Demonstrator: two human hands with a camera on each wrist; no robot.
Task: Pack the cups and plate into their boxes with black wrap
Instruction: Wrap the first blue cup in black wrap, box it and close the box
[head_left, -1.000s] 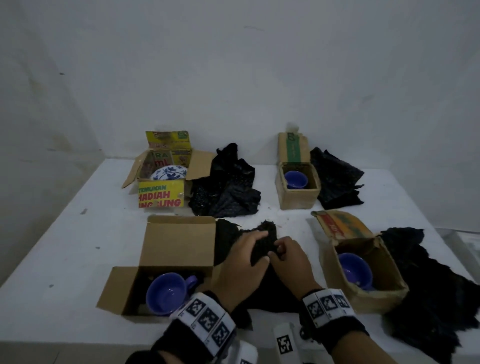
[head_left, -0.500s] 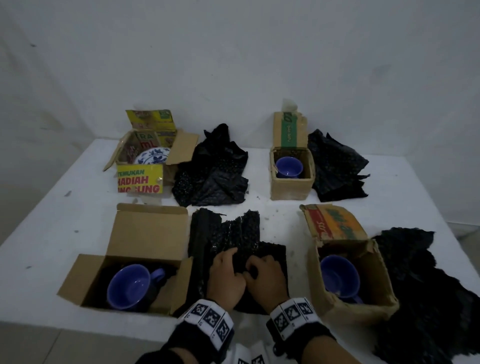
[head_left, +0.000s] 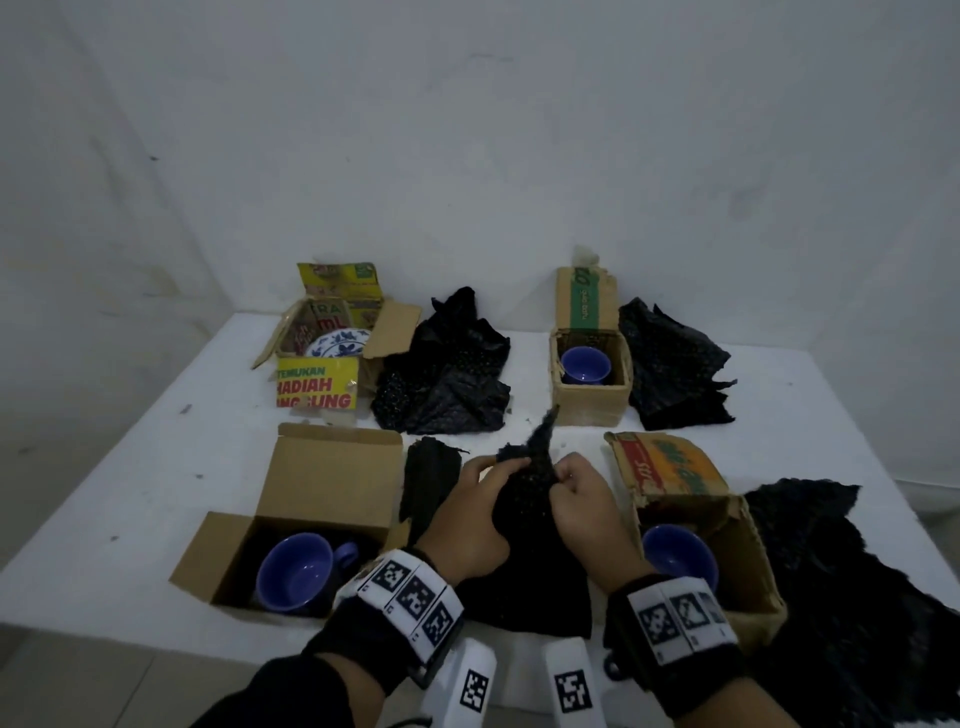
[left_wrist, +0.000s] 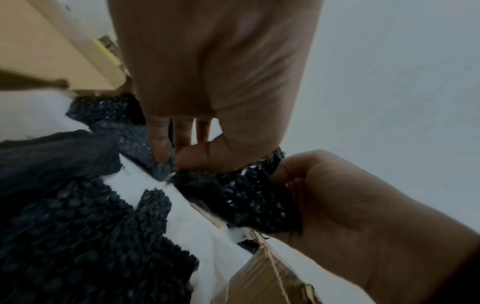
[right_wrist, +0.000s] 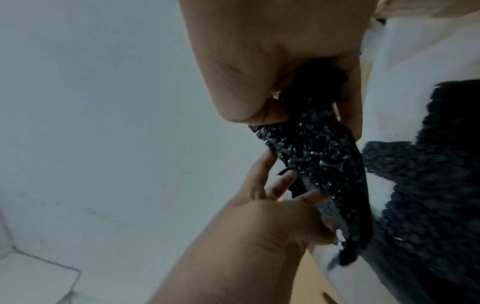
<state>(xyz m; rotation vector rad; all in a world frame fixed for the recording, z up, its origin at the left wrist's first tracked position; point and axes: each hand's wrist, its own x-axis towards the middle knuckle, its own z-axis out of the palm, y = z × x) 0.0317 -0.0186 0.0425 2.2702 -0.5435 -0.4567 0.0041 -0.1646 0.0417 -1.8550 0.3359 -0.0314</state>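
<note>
Both hands hold one sheet of black bubble wrap (head_left: 530, 483) lifted at the table's near middle. My left hand (head_left: 491, 470) pinches its left side, my right hand (head_left: 563, 475) grips the right side, and a corner sticks up between them. In the left wrist view the thumb and fingers (left_wrist: 182, 142) pinch the wrap (left_wrist: 246, 195). In the right wrist view the wrap (right_wrist: 311, 144) runs out of my right fist. A blue mug (head_left: 298, 571) lies in the near left box (head_left: 332, 467). Blue cups sit in the near right box (head_left: 748, 561) and the far right box (head_left: 592, 410). A patterned plate (head_left: 337, 343) sits in the far left box (head_left: 317, 387).
More black wrap lies in heaps beside the plate box (head_left: 447, 374), right of the far cup box (head_left: 670, 374) and at the table's right edge (head_left: 857, 597). A folded piece (head_left: 428, 483) lies beside the near left box. White walls close the back and left.
Both hands have lifted the wrap from lying flat on the table and bunched it, so a corner now points up. The hands sit higher and farther from the near edge.
</note>
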